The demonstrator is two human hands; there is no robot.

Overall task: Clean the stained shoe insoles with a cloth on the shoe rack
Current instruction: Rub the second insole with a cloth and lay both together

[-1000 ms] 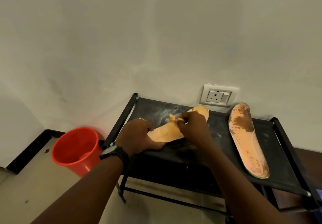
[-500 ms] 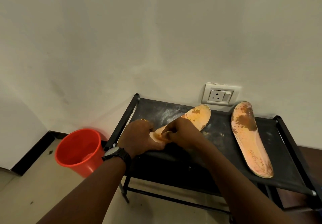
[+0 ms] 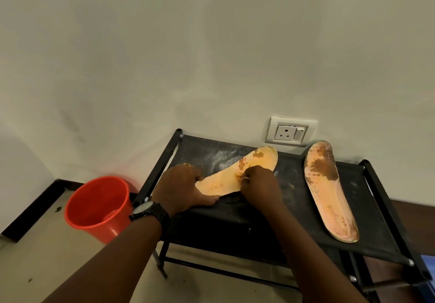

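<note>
My left hand [image 3: 181, 188] grips the heel end of a stained insole [image 3: 227, 180] lying slantwise on the black shoe rack [image 3: 294, 185]. My right hand [image 3: 260, 185], fingers curled, pinches a mostly hidden yellowish cloth [image 3: 243, 178] against the insole's middle. A second insole [image 3: 327, 189], rust-blotched, lies well apart to the right.

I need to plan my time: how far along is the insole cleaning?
Done: the left insole looks clean from heel to middle. In hand: left hand grips its heel, right hand pinches a barely visible cloth at its middle. Remaining: brown stains near its toe, and the whole right insole, heavily stained.
</note>
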